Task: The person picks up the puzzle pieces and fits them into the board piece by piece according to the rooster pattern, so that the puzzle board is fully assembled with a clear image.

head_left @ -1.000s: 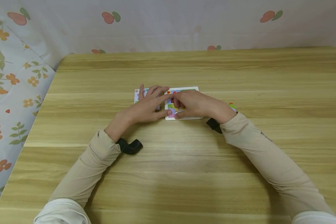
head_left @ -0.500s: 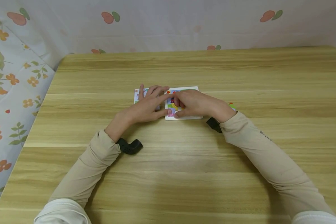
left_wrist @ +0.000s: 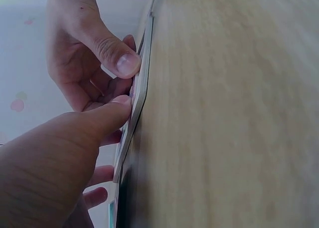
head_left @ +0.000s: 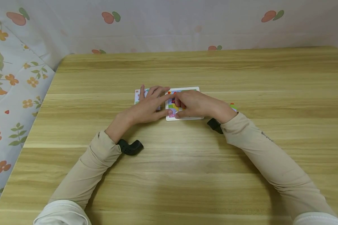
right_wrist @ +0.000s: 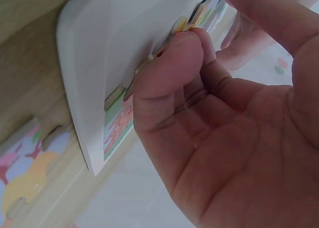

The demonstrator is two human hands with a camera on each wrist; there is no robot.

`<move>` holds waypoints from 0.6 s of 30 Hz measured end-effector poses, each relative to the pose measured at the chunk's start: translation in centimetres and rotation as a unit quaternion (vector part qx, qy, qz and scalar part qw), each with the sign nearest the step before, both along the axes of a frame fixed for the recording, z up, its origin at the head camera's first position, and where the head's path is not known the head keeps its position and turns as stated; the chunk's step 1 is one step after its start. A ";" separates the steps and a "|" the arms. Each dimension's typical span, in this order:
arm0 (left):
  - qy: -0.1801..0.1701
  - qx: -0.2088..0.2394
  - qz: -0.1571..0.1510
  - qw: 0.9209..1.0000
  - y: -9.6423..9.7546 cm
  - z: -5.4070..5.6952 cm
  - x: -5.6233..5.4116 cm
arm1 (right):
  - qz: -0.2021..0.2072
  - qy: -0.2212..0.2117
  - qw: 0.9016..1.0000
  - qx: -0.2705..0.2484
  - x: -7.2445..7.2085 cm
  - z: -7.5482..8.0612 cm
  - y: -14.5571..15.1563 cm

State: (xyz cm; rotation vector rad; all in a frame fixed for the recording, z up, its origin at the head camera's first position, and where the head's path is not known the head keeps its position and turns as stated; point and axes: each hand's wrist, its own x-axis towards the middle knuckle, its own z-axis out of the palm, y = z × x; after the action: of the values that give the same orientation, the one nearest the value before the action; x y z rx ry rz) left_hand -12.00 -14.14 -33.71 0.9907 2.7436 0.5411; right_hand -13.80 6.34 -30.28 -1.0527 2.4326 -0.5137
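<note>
A jigsaw puzzle with a white frame lies flat on the table. Colourful pieces fill part of it; bare white backing shows in the right wrist view. My left hand spreads over the puzzle's left edge, thumb and index finger touching its surface. Its other fingers reach across a printed picture card. My right hand covers the puzzle's right part, fingers curled down onto a yellow puzzle piece, thumb near the front rim. A piece with red and green print sits beside the curled fingers. The right hand hides much of the picture.
Loose puzzle pieces lie on the table right of the frame, mostly behind the right wrist in the head view. Black wrist mounts stick out under both forearms. A patterned curtain hangs behind the table.
</note>
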 end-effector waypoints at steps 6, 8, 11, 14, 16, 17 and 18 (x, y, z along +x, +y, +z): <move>-0.003 0.001 -0.002 1.000 0.0 -0.1 0.0 | -0.006 -0.001 1.000 0.001 0.1 0.0 -0.1; -0.005 0.001 0.000 1.000 -0.1 -0.1 0.0 | -0.010 -0.003 1.000 0.002 0.1 0.0 -0.2; -0.008 0.004 0.000 1.000 -0.1 0.0 0.0 | -0.014 -0.005 1.000 0.007 0.2 0.0 -0.4; -0.008 0.009 0.000 1.000 0.0 0.0 0.1 | -0.023 -0.013 1.000 0.015 0.2 0.1 -0.5; -0.010 0.012 -0.001 1.000 0.0 0.0 0.2 | -0.031 -0.022 0.999 0.018 0.2 0.1 -0.5; -0.011 0.013 0.000 1.000 0.1 0.0 0.2 | -0.034 -0.027 0.999 0.017 0.2 0.1 -0.5; -0.013 0.015 0.000 1.000 0.1 0.0 0.2 | -0.038 -0.031 0.999 0.018 0.2 0.2 -0.5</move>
State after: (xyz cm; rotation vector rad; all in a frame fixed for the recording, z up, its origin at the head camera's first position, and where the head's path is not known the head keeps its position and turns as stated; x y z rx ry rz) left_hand -11.80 -14.05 -33.67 0.9824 2.7202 0.5925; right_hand -13.59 5.86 -30.06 -0.9184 2.4262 -0.5176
